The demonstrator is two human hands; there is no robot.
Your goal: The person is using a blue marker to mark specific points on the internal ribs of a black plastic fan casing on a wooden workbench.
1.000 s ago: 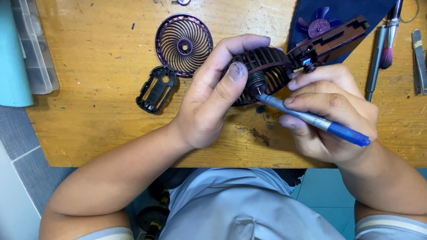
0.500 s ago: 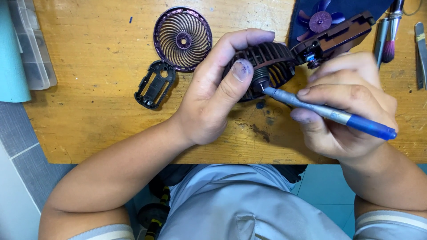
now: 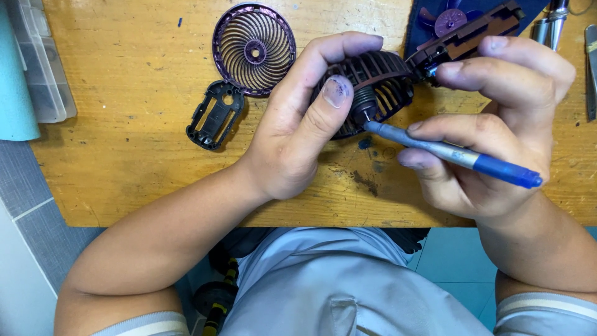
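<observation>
Dark ribbed fan housing at centre of wooden table, gripped by left hand, thumb pressed beside motor hub. Right hand grasps blue-handled screwdriver, tip touching hub. Left, far side: round spiral fan grille, black plastic frame just nearer. Purple fan blade at far right.

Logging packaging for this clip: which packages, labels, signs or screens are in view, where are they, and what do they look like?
No labels, signs or screens show.
Clear plastic compartment box: far left edge of the wooden table, rectangular, see-through, greyish.
Teal roll: beside that box at the frame's left edge, smooth and plain.
</observation>
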